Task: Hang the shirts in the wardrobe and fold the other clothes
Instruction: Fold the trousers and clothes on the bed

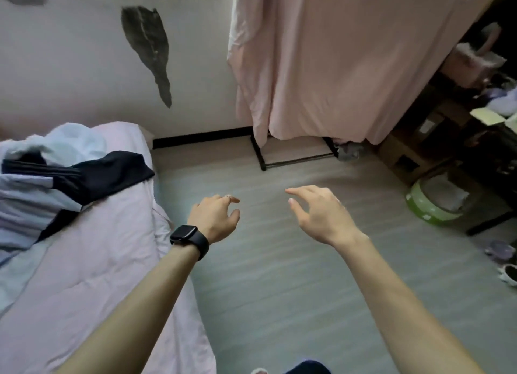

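Right now your left hand [216,217] and right hand [319,214] hang released, holding nothing; next, I'd judge, reach left for the clothes [42,177] heaped on the bed [98,261]

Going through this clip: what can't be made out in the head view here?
1. Head view: the inside of the wardrobe is hidden by the pink curtain. Only its bottom bars show at the floor.
2. Head view: the clothes pile on the bed is cut off by the left edge and overlaps itself, so which pieces are shirts is unclear.
3. Head view: the clutter at the right is too dark and blurred to identify.
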